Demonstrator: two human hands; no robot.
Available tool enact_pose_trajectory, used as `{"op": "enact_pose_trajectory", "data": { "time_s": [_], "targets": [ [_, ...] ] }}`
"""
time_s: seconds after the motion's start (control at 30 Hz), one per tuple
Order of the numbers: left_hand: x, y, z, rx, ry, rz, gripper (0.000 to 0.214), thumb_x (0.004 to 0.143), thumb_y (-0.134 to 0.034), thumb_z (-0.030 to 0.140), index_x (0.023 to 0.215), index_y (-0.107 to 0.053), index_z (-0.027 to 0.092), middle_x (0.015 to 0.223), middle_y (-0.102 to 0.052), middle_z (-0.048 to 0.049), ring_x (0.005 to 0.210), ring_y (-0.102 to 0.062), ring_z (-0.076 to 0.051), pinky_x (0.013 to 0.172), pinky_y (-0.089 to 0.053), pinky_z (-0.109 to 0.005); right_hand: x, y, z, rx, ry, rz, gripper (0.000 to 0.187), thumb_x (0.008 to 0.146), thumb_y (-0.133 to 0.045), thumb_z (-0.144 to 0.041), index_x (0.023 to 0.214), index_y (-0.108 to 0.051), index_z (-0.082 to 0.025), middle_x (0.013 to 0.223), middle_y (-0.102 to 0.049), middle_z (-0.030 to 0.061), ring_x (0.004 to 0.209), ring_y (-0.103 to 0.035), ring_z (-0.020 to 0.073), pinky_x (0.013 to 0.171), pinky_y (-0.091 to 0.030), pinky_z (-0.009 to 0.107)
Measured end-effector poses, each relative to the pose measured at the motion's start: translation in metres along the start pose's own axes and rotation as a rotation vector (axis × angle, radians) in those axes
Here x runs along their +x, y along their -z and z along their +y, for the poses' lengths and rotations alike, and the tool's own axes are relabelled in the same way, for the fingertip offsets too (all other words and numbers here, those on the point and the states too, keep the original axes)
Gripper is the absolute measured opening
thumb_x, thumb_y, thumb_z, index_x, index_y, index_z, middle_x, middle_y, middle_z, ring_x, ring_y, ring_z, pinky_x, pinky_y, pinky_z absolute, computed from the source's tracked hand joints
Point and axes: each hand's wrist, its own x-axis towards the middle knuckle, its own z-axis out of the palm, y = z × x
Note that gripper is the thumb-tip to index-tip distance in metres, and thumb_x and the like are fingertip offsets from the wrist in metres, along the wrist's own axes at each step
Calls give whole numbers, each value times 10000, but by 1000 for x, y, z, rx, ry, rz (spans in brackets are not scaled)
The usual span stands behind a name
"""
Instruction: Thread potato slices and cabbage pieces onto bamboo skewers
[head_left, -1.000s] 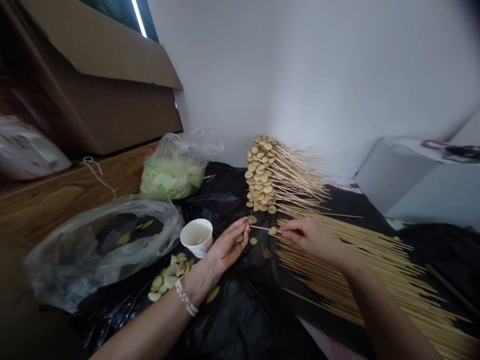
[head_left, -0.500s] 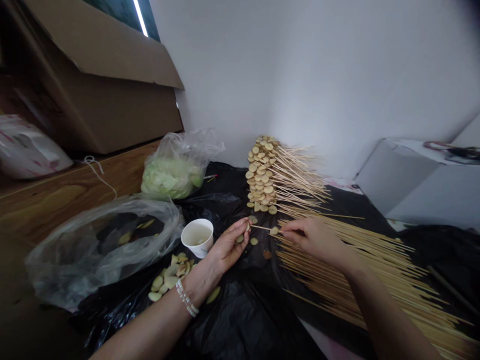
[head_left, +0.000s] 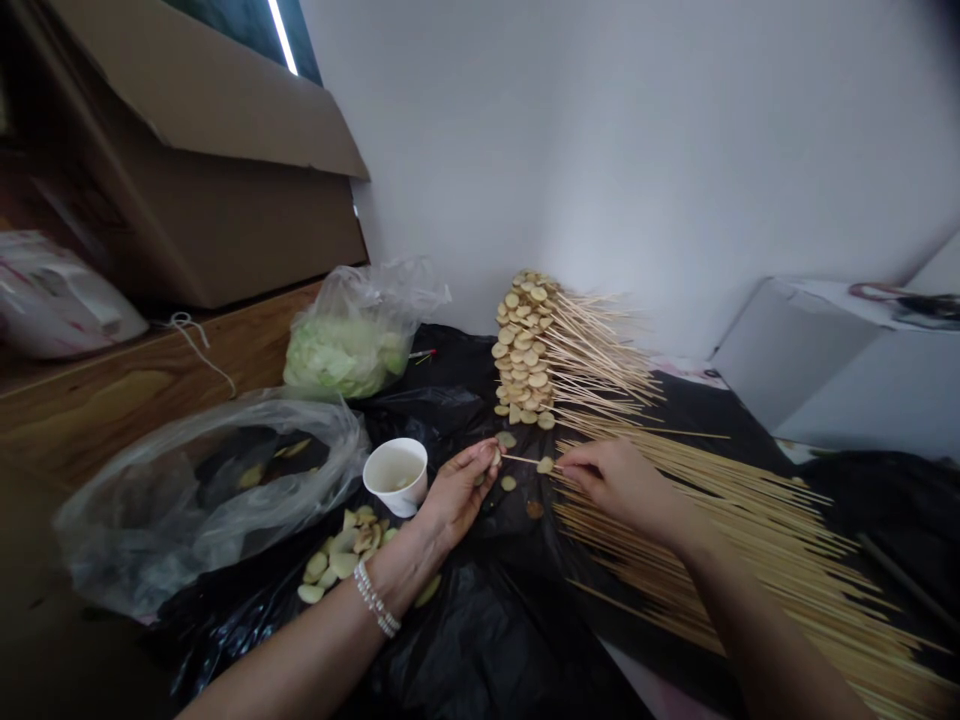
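My right hand pinches a thin bamboo skewer that points left, with one pale round slice threaded on it. My left hand is curled at the skewer's tip, fingertips pinched on another small slice. A few loose slices lie on the black plastic sheet under my hands. Behind them rises a stack of loaded skewers, slices at the left end.
A spread of bare skewers lies to the right. A white paper cup stands left of my left hand, a heap of slices in front of it. Two clear bags, a cardboard box and a white box surround the area.
Almost nothing has changed: both hands stay at the skewer, and my left fingers have shifted slightly at its tip.
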Motion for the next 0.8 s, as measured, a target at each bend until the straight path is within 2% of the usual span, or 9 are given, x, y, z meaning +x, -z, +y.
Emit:
{"op": "enact_pose_trajectory", "data": {
  "time_s": [0.5, 0.8],
  "targets": [
    [1, 2, -2, 37, -27, -20, 126, 724, -740, 81, 846, -720, 104, 856, -720, -74, 684, -629, -70, 659, -511, -136, 2, -4, -1, 2, 13, 33, 268, 881, -462, -229, 824, -723, -239, 809, -725, 28, 730, -625, 170, 679, -393, 270],
    [2, 3, -1, 0, 5, 4, 47, 773, -709, 141, 806, -700, 108, 739, -665, -27, 606, -587, -46, 580, -503, -118, 3, -8, -4, 32, -14, 36, 238, 878, -479, -221, 841, -714, -229, 813, -716, 6, 713, -607, 148, 668, -384, 255]
  ]
}}
